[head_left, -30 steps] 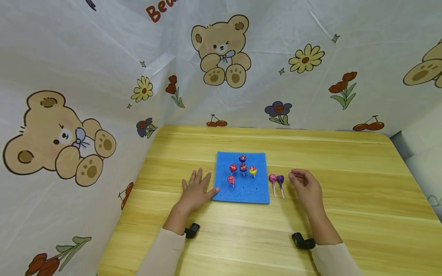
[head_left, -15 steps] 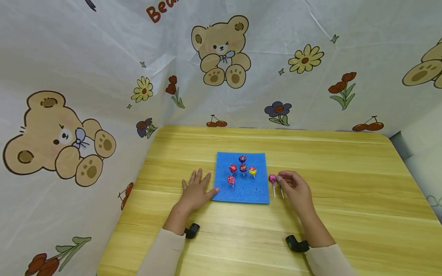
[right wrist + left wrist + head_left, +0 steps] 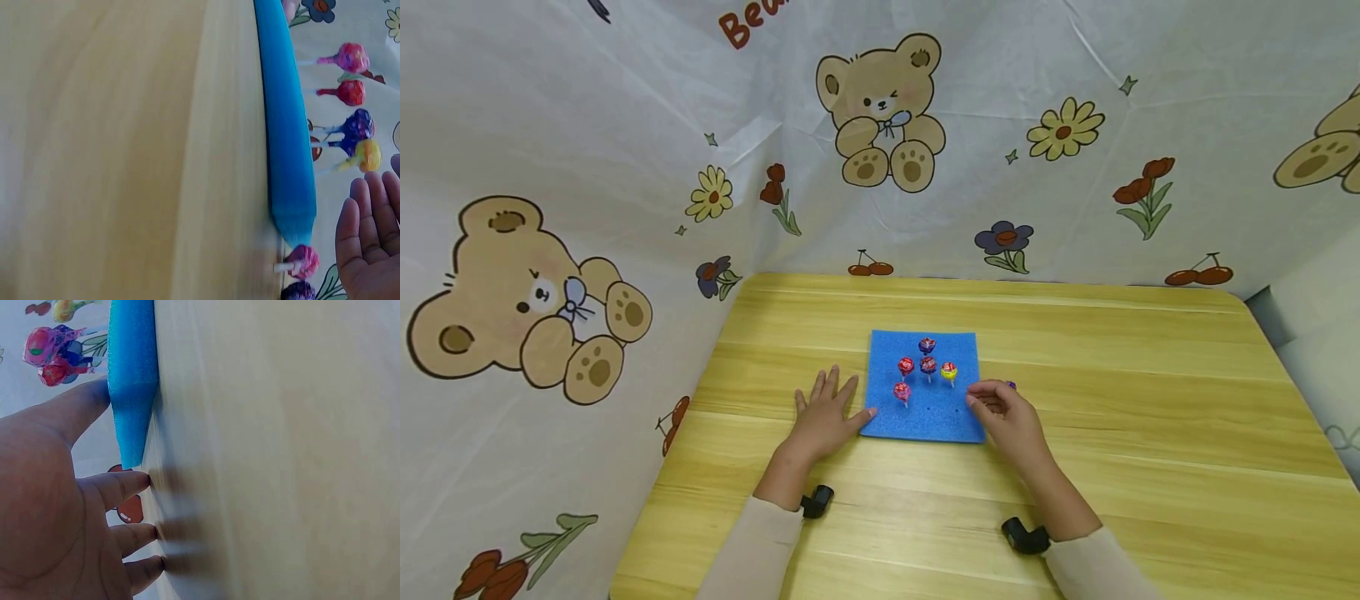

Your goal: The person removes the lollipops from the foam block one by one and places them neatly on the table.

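My left hand (image 3: 823, 423) rests on the wooden table with fingers spread, its thumb on the left edge of a blue foam board (image 3: 936, 427). Standing in the board on their sticks are several lollipops, among them a red one (image 3: 906, 366), a yellow one (image 3: 949, 372) and a pink one (image 3: 902, 391). Over the board's right edge hovers my right hand (image 3: 1017, 427), fingers loosely bent and nothing seen in them. Beneath it, a magenta lollipop (image 3: 304, 262) and a purple lollipop (image 3: 298, 291) lie beside the board; in the head view the hand mostly hides them.
The wooden table (image 3: 1187, 417) extends on both sides of the board. A white cloth (image 3: 970, 83) printed with bears and flowers hangs behind and to the left. Small holes show in the board's front part. Black wrist cameras (image 3: 1026, 536) sit on both wrists.
My right hand has moved left, from beside the two lying lollipops, across them, to the board's right edge. The left hand and the board have stayed still.
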